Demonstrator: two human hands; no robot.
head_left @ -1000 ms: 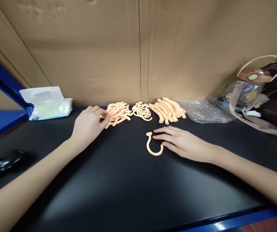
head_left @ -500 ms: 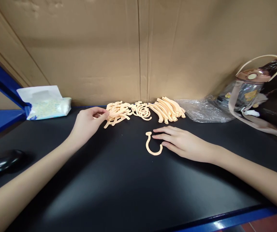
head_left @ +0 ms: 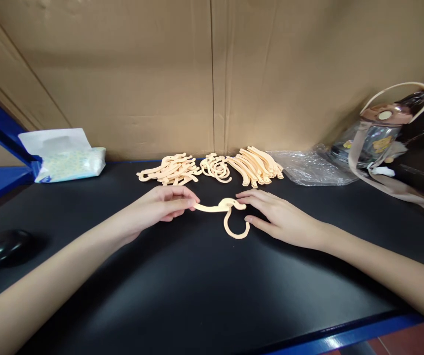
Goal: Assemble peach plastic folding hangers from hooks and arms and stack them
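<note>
Hands [head_left: 159,205], curved peach hook [head_left: 236,236], pale strip [head_left: 212,209]

Left hand [head_left: 169,204]: yours is bare, slim across the back, with slender fingers [head_left: 182,191] and a narrow thumb [head_left: 182,203]
Left wrist [head_left: 117,222]: bare, slimmer than your forearm
Left forearm [head_left: 67,256]: bare and smooth, broadening from your wrist toward the near left
Right hand [head_left: 271,212]: bare like your other, its long fingers tapering to rounded tips
Right wrist [head_left: 321,234]: bare, slim
Right forearm [head_left: 374,261]: bare and smooth, widening gently toward your near right
Upper arms: outside your view, sleeves cannot be told
</note>
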